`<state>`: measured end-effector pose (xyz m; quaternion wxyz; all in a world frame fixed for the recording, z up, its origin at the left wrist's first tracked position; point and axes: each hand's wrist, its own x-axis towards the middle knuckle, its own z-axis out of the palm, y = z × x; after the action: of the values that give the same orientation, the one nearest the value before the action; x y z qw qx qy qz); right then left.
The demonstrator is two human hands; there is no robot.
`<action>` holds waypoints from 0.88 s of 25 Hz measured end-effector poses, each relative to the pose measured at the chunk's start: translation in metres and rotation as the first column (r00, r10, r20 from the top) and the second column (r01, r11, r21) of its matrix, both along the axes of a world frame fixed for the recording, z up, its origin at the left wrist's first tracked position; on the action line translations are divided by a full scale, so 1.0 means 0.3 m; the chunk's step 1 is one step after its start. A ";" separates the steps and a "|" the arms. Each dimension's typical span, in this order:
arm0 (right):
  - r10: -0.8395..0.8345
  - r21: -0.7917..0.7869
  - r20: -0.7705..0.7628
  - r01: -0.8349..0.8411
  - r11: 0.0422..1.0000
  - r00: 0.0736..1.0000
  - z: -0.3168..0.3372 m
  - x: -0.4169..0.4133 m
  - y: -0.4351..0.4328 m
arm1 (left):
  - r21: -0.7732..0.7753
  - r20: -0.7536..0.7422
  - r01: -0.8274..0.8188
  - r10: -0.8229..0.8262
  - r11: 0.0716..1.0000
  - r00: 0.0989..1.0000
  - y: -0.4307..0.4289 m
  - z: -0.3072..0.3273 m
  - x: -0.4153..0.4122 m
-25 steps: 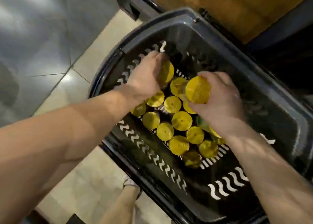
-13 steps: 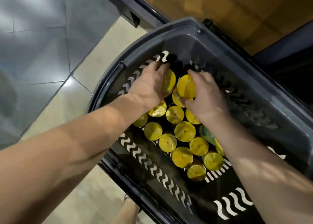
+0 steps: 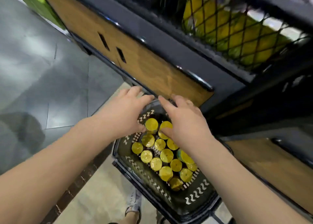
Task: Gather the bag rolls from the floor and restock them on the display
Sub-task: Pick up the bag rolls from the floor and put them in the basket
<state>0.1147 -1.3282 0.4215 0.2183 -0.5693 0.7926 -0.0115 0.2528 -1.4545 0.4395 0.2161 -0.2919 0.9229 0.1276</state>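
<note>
Grey tiled floor (image 3: pixel 42 71) carries a black plastic shopping basket (image 3: pixel 194 205) packed with yellow cylindrical bag rolls (image 3: pixel 166 156) standing on end. Over the basket's far end, the left hand (image 3: pixel 125 112) and right hand (image 3: pixel 186 123) hover with fingers straight and spread, gripping nothing. Beyond the basket rises a dark display with wooden panels (image 3: pixel 152 66).

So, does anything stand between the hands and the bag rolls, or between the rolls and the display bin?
Hands to rolls: nothing; the left hand and right hand touch the top bag rolls. Onward, the dark ledge and the mesh front of the display bin lie between.
</note>
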 end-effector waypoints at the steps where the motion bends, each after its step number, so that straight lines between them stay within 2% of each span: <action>1: 0.020 -0.023 -0.049 -0.021 0.999 0.999 0.167 0.010 0.020 | -0.021 -0.021 0.009 -0.009 1.000 1.000 0.008 0.168 0.009; 5: -0.050 -0.197 -0.193 0.011 0.980 0.980 0.741 -0.003 0.127 | -0.139 -0.145 0.068 -0.089 0.988 0.985 0.071 0.727 0.006; 8: -0.138 -0.327 -0.252 0.050 0.944 0.958 1.069 -0.034 0.219 | -0.234 -0.251 0.114 -0.173 0.966 0.952 0.166 1.042 -0.037; 10: -0.205 -0.370 -0.291 0.088 0.925 0.935 1.206 -0.047 0.292 | -0.278 -0.311 0.133 -0.220 0.951 0.925 0.236 1.183 -0.072; 17: -0.510 -0.486 -0.359 0.310 0.817 0.782 1.412 -0.050 0.598 | -0.376 -0.403 0.350 -0.491 0.858 0.772 0.434 1.366 -0.230; 22: -0.751 -0.413 -0.332 0.627 0.660 0.571 1.428 0.037 0.895 | -0.358 -0.394 0.607 -0.704 0.709 0.591 0.656 1.387 -0.348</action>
<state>0.1259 -1.0596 0.8500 -0.0790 -0.2186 0.9710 -0.0560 0.1482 -1.2577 0.8555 -0.0289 0.0955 0.9947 0.0235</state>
